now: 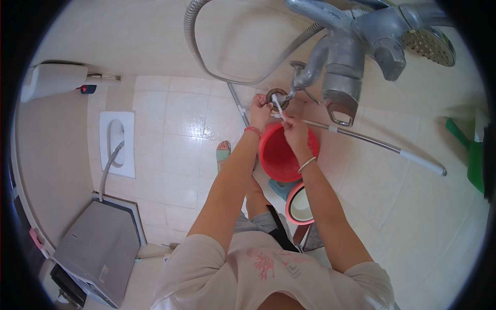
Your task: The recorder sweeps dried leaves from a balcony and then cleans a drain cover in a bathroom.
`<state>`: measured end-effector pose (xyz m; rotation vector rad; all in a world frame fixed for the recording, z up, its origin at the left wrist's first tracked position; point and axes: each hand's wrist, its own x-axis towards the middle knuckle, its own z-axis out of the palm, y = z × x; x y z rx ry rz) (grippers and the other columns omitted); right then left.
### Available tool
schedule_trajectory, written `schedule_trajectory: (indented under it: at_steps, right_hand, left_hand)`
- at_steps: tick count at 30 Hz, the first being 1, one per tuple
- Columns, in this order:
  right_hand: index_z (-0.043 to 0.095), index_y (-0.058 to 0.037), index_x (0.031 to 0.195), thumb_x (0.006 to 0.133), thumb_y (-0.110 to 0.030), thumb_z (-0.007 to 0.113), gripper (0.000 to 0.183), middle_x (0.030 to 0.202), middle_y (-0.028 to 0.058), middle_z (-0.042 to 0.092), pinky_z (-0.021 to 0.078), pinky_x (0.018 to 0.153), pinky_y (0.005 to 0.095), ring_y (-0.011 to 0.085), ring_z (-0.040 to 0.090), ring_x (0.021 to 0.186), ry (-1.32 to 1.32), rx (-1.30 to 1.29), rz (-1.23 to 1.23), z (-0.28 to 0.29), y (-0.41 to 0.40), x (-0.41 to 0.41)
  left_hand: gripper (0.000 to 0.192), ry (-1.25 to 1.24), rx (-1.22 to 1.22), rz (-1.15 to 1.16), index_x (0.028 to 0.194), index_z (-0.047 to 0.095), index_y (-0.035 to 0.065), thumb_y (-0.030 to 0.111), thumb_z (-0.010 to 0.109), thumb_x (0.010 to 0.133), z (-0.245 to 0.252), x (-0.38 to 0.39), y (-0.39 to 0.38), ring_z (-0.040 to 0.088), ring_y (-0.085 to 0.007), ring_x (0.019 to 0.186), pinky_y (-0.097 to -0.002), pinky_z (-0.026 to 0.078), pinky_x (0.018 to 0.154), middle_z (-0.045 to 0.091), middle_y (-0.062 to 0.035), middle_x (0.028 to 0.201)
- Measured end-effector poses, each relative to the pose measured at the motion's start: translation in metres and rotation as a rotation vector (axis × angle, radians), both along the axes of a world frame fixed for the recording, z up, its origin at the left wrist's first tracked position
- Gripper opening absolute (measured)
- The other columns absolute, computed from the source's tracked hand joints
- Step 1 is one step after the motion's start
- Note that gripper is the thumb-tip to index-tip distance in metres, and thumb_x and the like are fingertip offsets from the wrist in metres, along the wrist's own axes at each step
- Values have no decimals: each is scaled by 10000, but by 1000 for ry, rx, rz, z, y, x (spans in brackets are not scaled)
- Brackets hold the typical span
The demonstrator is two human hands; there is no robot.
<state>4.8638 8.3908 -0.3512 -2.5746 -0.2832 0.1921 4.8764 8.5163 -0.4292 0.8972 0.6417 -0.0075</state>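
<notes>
My left hand (260,110) grips the near-left edge of a small round piece (286,105) with a dark, ridged rim, perhaps a drain cover. My right hand (296,131) holds the handle of a slim white brush, possibly a toothbrush (278,104). The brush's head rests against the middle of the round piece. Both hands are below a small wall tap (296,83), above the far rim of a red plastic bucket (281,164). Fingers hide part of the round piece.
A metal pole with a white grip (387,146) slants behind the bucket. A pink-rimmed basin (301,205) stands close by. Overhead hang a shower mixer (341,69) and grey hose (201,58). To the left are a squat toilet (130,162) and a grey washing machine (100,240).
</notes>
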Motion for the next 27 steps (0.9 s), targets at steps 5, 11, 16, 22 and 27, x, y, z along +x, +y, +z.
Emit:
schedule_trajectory:
  at_steps: [5, 11, 16, 22, 27]
  right_hand:
    - [616, -185, 973, 718, -124, 565, 267, 854, 94, 582, 444, 644, 375, 289, 558, 751, 124, -40, -58, 10, -16, 9]
    - [613, -143, 971, 729, -103, 576, 248, 836, 103, 580, 445, 607, 340, 282, 562, 718, 48, -97, -87, 25, 6, 12]
    - [594, -198, 1030, 742, -116, 571, 300, 819, 85, 571, 447, 585, 333, 257, 563, 674, -47, -21, 98, 12, -5, 7]
    - [604, -171, 1010, 728, -93, 581, 294, 836, 88, 580, 439, 555, 320, 263, 565, 637, -50, 42, 102, 15, 7, 5]
    - [610, -134, 992, 716, -75, 588, 283, 831, 94, 581, 435, 549, 327, 252, 557, 620, -100, 40, -39, 7, -7, 13]
  left_hand:
    - [219, 1, 10, -9, 892, 452, 78, -69, 510, 742, 14, -1, 13, 514, -98, 654, -220, 426, 556, 542, -27, 782]
    - [204, 5, 93, -56, 875, 470, 73, -62, 530, 734, 1, -7, 3, 510, -95, 645, -218, 417, 541, 554, -33, 758]
    - [206, 69, 32, -48, 867, 465, 68, -67, 534, 729, 22, -4, 0, 504, -92, 637, -216, 421, 538, 537, -29, 765]
    - [226, 31, 121, 13, 866, 434, 74, -82, 523, 728, 14, -2, 4, 491, -99, 639, -216, 436, 543, 492, -18, 763]
    - [239, 6, 193, 39, 869, 427, 82, -92, 512, 730, 10, -4, -3, 491, -110, 663, -228, 449, 550, 474, -21, 792]
